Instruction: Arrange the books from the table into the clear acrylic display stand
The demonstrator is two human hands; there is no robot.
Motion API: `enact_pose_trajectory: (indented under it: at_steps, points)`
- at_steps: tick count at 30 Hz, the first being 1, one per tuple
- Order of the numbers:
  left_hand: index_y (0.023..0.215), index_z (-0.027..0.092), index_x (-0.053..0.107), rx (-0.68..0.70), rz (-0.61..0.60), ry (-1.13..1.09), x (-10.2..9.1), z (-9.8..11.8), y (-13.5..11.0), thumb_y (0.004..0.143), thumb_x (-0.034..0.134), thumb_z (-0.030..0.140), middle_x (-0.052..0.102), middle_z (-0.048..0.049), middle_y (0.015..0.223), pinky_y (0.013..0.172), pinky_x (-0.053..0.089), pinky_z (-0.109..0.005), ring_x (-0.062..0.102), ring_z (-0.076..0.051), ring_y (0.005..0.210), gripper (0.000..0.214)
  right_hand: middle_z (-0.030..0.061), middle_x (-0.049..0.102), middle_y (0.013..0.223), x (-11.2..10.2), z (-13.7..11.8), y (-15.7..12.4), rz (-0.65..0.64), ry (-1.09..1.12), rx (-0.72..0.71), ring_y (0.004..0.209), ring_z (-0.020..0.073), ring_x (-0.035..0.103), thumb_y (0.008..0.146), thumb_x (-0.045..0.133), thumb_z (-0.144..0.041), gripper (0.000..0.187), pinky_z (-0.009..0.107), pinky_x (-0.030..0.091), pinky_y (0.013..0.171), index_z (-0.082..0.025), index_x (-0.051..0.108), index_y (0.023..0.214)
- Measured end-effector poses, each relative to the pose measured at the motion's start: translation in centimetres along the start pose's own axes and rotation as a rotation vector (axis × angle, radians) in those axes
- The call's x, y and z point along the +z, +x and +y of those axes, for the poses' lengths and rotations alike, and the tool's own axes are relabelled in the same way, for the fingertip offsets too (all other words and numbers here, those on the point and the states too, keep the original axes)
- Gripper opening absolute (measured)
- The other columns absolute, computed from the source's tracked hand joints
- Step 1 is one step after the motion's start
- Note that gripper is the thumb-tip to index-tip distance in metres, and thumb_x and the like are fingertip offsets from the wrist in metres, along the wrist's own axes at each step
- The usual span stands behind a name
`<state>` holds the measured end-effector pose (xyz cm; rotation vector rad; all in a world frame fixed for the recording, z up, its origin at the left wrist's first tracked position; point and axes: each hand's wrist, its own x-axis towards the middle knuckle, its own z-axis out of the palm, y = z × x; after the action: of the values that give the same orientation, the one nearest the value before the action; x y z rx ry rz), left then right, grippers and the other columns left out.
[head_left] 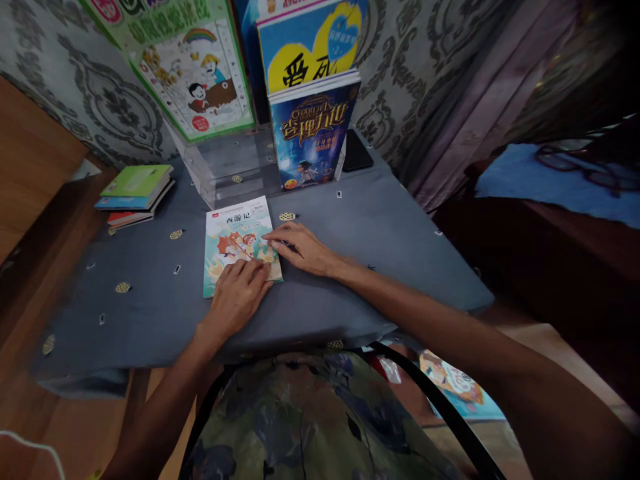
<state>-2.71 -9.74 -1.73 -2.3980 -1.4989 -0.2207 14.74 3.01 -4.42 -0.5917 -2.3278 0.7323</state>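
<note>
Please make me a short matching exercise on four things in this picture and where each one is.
1. Left hand
2. Lime book
3. Right hand
4. Charlie book

A. Upright, toward the table's back
B. Across the teal book's near edge
C. On top of a small stack
D. At the teal book's right edge

Pairs: 1-B, 2-C, 3-D, 4-A

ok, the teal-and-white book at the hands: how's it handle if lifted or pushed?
The book looks like a slim paperback, so probably light and somewhat floppy if lifted by one edge. Its cover looks smooth, so it may slide over the cloth. Lying flat, it's unlikely to roll or tip.
</note>
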Motion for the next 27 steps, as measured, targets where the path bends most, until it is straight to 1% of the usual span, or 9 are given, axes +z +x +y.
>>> enact_pose_trajectory:
  at_steps: [4,9,13,15,17,20,24,27]
  points:
    - [0.119,0.014,0.062,0.012,0.027,0.010,0.0,0.0,0.1,0.100,0.046,0.027,0.069,-0.0105,0.111,0.079,0.046,-0.038,0.059,-0.025,0.096,0.028,0.0081,0.073,0.105,-0.3,-1.0,-1.3,0.012,0.125,0.045,0.098,0.0196,0.064,0.100,0.043,-0.030,0.034,0.037,0.048,0.090,-0.018,0.067,0.121]
    - [0.118,0.014,0.063,0.016,0.055,0.001,0.0,0.0,0.1,0.100,0.044,0.023,0.070,-0.0102,0.109,0.077,0.046,-0.038,0.058,-0.025,0.094,0.027,0.0055,0.076,0.095,-0.8,-1.9,-2.3,0.024,0.266,0.062,0.098,0.0177,0.067,0.101,0.043,-0.031,0.034,0.033,0.049,0.091,-0.017,0.067,0.120]
    - [0.117,0.015,0.064,0.005,0.064,-0.011,0.0,0.1,0.1,0.100,0.044,0.022,0.070,-0.0103,0.109,0.077,0.046,-0.039,0.058,-0.025,0.094,0.027,0.0044,0.075,0.092,-0.9,-2.5,-2.6,0.048,0.310,0.035,0.095,0.0163,0.067,0.101,0.043,-0.032,0.033,0.031,0.049,0.090,-0.018,0.068,0.116]
    - [0.117,0.014,0.064,0.001,0.060,-0.004,0.1,0.2,0.0,0.100,0.044,0.023,0.070,-0.0103,0.110,0.079,0.046,-0.039,0.058,-0.025,0.095,0.027,0.0043,0.075,0.090,-0.9,-2.7,-2.6,0.050,0.300,0.013,0.091,0.0155,0.067,0.101,0.043,-0.031,0.032,0.030,0.050,0.087,-0.018,0.069,0.114]
    - [0.118,0.014,0.064,0.002,0.055,0.004,0.2,0.2,-0.1,0.100,0.045,0.024,0.070,-0.0103,0.111,0.080,0.045,-0.039,0.058,-0.025,0.095,0.028,0.0047,0.073,0.088,-0.8,-2.8,-2.7,0.042,0.267,-0.018,0.085,0.0150,0.066,0.101,0.043,-0.030,0.031,0.028,0.050,0.082,-0.017,0.070,0.110]
    - [0.118,0.014,0.064,-0.004,0.054,-0.009,0.3,0.2,-0.2,0.100,0.046,0.026,0.069,-0.0109,0.112,0.081,0.045,-0.040,0.058,-0.026,0.096,0.029,0.0066,0.071,0.085,-0.6,-2.8,-3.0,0.020,0.158,-0.100,0.080,0.0158,0.063,0.100,0.044,-0.026,0.030,0.028,0.050,0.075,-0.015,0.071,0.103]
    - [0.119,0.014,0.064,-0.027,0.039,-0.044,0.5,0.2,-0.3,0.100,0.046,0.029,0.068,-0.0120,0.114,0.084,0.046,-0.041,0.058,-0.026,0.099,0.031,0.0080,0.068,0.082,-0.3,-2.8,-3.8,-0.002,-0.059,-0.228,0.080,0.0180,0.060,0.099,0.044,-0.023,0.028,0.031,0.049,0.075,-0.014,0.071,0.098]
    - [0.121,0.015,0.064,-0.045,0.015,-0.070,0.5,0.2,-0.4,0.100,0.046,0.031,0.068,-0.0124,0.116,0.086,0.046,-0.042,0.058,-0.027,0.102,0.032,0.0072,0.066,0.078,-0.2,-3.2,-4.5,-0.038,-0.232,-0.281,0.078,0.0187,0.058,0.099,0.044,-0.023,0.028,0.032,0.046,0.075,-0.015,0.070,0.095]
